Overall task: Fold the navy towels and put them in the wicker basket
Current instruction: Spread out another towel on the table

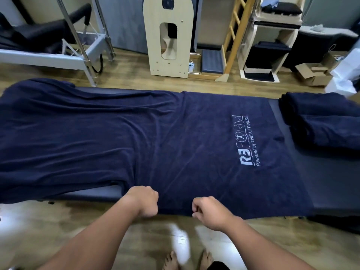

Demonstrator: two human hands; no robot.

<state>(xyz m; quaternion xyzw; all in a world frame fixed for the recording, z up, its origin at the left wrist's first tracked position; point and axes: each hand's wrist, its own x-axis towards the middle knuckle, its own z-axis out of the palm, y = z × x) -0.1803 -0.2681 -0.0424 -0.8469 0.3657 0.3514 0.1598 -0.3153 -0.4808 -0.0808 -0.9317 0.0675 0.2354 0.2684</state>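
Both hands, left hand (145,201) and right hand (209,212), pinched the near edge of a navy towel (155,137) spread unfolded across the table (331,172), folded towels (321,121) stacked beyond, no wicker basket visible.

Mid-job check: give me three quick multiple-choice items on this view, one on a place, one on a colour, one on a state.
1. Where is the folded towel stack?
A. right end of the padded table
B. floor
C. left end

2. The logo stitching on the spread towel is:
A. red
B. white
C. yellow

3. The left hand and right hand are:
A. flat, open
B. off the towel
C. gripping its near edge

A: the stack sits at the table's right end.
B: the lettering is white on navy.
C: both hands' fingers curl at the near hem.
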